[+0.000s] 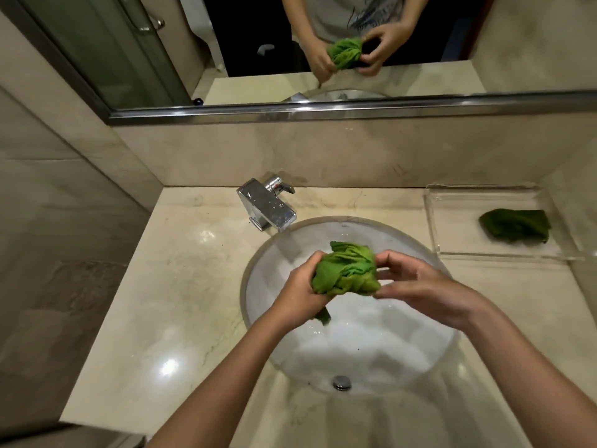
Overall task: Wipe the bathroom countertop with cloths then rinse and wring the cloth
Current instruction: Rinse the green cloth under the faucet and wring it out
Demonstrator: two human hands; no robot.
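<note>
Dim, warm indoor light from above: two small glare spots sit on the glossy beige marble countertop (169,367), lower left and mid left of frame. The white round sink basin (355,337) at ctr is blown out, w/ surface detail lost in the glow. The chrome square faucet (268,205) throws sharp glints. The bright green bunched cloth (345,270) is the crispest, most saturated thing; the right hand (420,286) looks a bit soft at the fingers. Left wall is murky w/ blotchy compression smear. Strong wide-angle bend: the steel mirror frame (323,108) bows across the top and the edges stretch. Upper ctr is nearly black. Shadows are soft and faint.
</note>
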